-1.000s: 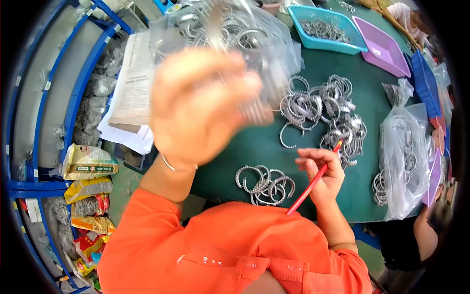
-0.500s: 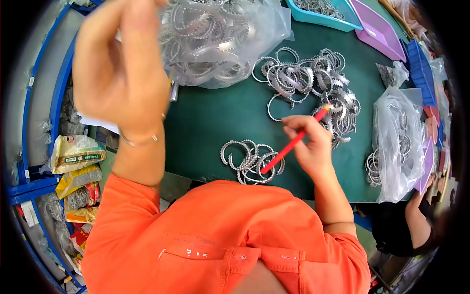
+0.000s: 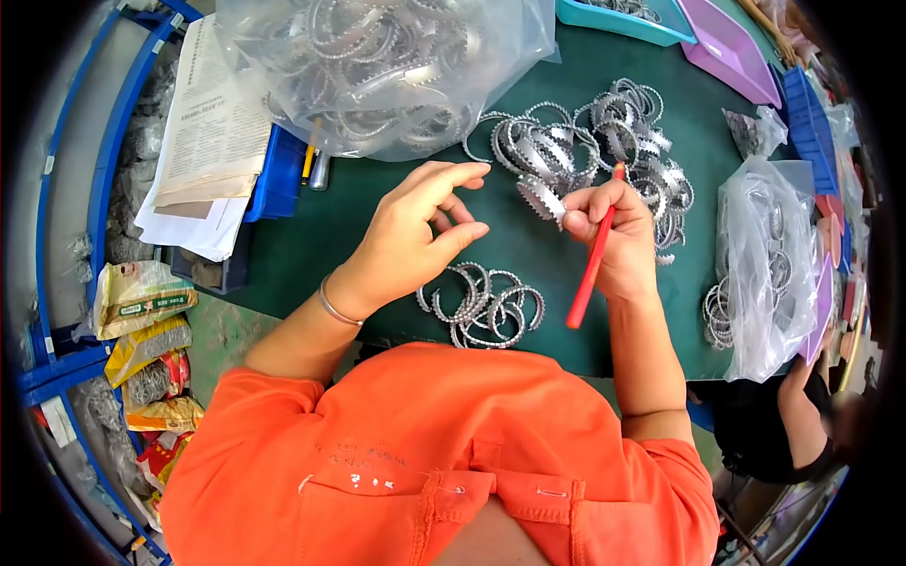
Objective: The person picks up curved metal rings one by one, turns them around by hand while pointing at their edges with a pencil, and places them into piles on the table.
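My right hand [image 3: 613,231] is closed around a red pen-like stick [image 3: 592,274] that slants down toward me. Between its thumb and fingertips it also pinches a silver toothed-edge bangle [image 3: 541,196]. This bangle stands at the near side of a heap of similar bangles [image 3: 623,132]. My left hand [image 3: 406,231], empty, hovers over the green table [image 3: 368,189] with thumb and fingers apart, pointing toward the right hand. Between my left hand and my body lies a small group of bangles [image 3: 491,307], some overlapping.
A clear plastic bag [image 3: 396,85] full of bangles sits at the back. Papers [image 3: 203,123] rest on a blue bin [image 3: 283,174] at left. Teal [image 3: 628,24] and purple trays [image 3: 727,52] line the back right; another bag [image 3: 769,274] lies at right, near another person's arm [image 3: 802,424].
My left hand has come down from the upper left to over the table. My right hand has moved slightly up and right, taking hold of a bangle while keeping the red stick.
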Demonstrator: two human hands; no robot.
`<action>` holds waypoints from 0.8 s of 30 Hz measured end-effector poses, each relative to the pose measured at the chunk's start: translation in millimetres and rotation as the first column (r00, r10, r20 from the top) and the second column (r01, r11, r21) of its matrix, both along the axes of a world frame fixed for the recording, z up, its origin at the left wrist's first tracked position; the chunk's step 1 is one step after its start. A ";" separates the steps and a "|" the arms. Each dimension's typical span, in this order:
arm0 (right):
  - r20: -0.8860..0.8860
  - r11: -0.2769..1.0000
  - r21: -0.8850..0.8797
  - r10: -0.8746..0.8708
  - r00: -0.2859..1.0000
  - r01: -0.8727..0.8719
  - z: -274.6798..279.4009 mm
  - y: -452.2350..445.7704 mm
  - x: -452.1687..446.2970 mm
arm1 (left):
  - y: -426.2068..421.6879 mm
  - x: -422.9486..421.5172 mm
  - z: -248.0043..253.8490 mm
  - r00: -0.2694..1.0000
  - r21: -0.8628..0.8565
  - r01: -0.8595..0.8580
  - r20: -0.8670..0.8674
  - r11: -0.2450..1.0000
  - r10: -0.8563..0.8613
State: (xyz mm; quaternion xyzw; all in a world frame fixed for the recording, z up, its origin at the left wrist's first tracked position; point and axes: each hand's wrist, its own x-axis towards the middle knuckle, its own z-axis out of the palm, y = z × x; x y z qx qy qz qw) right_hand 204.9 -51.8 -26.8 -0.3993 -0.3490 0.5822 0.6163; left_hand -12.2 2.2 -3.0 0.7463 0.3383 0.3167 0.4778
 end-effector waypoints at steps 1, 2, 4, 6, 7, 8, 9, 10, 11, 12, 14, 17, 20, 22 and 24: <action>-0.079 0.999 -0.014 0.047 0.996 -0.048 -4.3 -0.5 1.6 | 0.1 2.7 -3.1 1.000 -0.047 0.003 0.024 0.999 -0.002; -0.002 0.999 -0.034 0.023 1.000 -0.023 -7.3 0.1 -0.7 | 0.6 4.6 -3.9 1.000 -0.107 0.031 0.003 0.994 -0.031; 0.189 0.998 -0.056 0.003 0.982 0.008 -6.9 2.2 -10.0 | 1.5 11.3 -12.2 0.999 -0.098 0.037 -0.006 0.994 -0.038; 0.136 0.995 -0.084 0.062 0.989 -0.051 -5.8 2.0 -11.8 | 3.1 15.1 -16.9 0.999 -0.107 0.045 0.011 0.993 -0.044; 0.057 0.991 -0.099 0.101 0.993 -0.095 -5.3 1.5 -10.2 | 3.8 15.4 -15.0 0.999 -0.105 0.043 0.010 0.994 -0.042; -0.023 0.993 -0.044 0.112 0.993 -0.113 -7.3 1.7 -8.7 | 4.2 15.8 -11.9 0.998 -0.119 0.065 0.027 0.991 -0.062; -0.101 0.992 0.012 0.126 0.987 -0.126 -10.1 1.6 -6.7 | 4.5 16.1 -10.3 0.996 -0.134 0.087 0.046 0.987 -0.082; -0.148 0.991 0.028 0.136 0.980 -0.133 -11.8 0.6 -3.9 | 5.8 15.6 -13.5 0.996 -0.134 0.086 0.046 0.987 -0.081; -0.147 0.991 0.028 0.136 0.980 -0.134 -9.9 0.3 -4.3 | 8.1 14.4 -19.4 0.995 -0.082 0.079 0.074 0.993 -0.073; -0.077 0.995 0.045 0.097 0.992 -0.094 -6.3 -0.5 -5.8 | 9.2 13.4 -22.7 0.993 -0.031 0.072 0.101 0.997 -0.068; 0.162 0.989 0.135 -0.077 0.984 0.055 0.0 -3.2 -10.5 | 6.8 12.0 -20.1 0.988 -0.207 0.044 0.155 0.977 -0.011; 0.690 0.855 0.518 -0.419 0.591 0.001 -4.8 6.3 -6.5 | 0.7 11.1 -8.6 0.970 -0.397 -0.033 0.209 0.917 0.125; 0.865 0.874 0.439 -0.349 0.362 -0.206 1.6 12.5 -7.6 | 0.0 2.8 -6.5 0.960 -0.484 -0.065 0.207 0.873 0.186; 0.885 0.843 0.465 -0.434 0.170 -0.269 4.2 16.7 -10.5 | -1.4 -1.1 -2.7 0.954 -0.529 -0.067 0.214 0.846 0.209; 0.861 0.810 0.506 -0.492 0.127 -0.296 -4.1 27.8 -6.5 | -4.0 -2.2 2.9 0.948 -0.597 -0.061 0.217 0.800 0.235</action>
